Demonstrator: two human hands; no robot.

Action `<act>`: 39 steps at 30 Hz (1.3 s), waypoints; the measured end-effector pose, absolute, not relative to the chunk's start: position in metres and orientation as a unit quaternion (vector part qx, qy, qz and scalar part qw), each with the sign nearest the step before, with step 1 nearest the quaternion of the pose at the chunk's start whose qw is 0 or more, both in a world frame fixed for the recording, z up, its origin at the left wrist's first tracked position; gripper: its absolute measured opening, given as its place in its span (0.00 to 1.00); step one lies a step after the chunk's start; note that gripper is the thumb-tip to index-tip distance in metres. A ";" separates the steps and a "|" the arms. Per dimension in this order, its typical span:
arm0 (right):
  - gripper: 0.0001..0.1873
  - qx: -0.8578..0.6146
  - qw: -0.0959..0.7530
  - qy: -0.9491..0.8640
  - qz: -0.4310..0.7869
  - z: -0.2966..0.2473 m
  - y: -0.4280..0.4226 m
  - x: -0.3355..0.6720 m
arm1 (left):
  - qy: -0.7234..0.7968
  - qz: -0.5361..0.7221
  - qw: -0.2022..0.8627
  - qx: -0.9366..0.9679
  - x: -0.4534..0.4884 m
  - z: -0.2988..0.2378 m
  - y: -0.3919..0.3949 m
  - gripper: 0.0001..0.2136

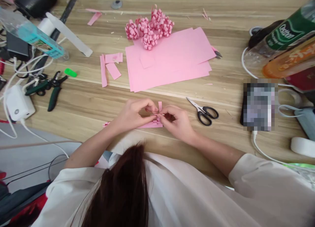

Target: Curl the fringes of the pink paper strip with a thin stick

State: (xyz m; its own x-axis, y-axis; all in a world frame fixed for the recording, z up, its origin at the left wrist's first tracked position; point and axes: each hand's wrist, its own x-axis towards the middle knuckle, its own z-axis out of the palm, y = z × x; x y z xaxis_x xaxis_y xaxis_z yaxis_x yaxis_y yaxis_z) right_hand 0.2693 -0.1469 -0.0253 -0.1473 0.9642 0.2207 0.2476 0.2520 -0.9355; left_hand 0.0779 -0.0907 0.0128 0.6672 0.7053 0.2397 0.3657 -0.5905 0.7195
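Observation:
My left hand (134,115) and my right hand (177,121) meet over the near edge of the wooden table (81,99). Both pinch a pink fringed paper strip (154,123) that lies flat between them, with a thin white stick (157,114) held at its cut end. Some of the fringe is curled. Fingers of both hands are closed around the strip and stick. Behind them lies a stack of pink paper sheets (169,61), and at its far edge sit several finished curled pink paper flowers (149,29).
Black-handled scissors (204,112) lie right of my hands. Pink paper offcuts (110,67) lie left of the sheets. Pliers (52,89), a white charger (17,105) and cables crowd the left. A phone (258,103), bottles (283,39) and tape roll (302,146) stand at the right.

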 end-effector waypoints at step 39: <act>0.05 -0.469 0.451 -0.651 0.391 -0.028 -0.147 0.269 | 0.347 0.257 0.527 0.732 0.081 0.009 -0.093 0.15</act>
State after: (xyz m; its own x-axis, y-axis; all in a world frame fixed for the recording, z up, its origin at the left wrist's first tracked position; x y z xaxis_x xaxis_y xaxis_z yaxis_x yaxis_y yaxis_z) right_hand 0.2687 -0.1468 -0.0277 -0.1519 0.9634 0.2206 0.2579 0.2541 -0.9322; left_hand 0.0814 -0.0927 0.0088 0.6269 0.7790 0.0100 0.2383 -0.2039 0.9495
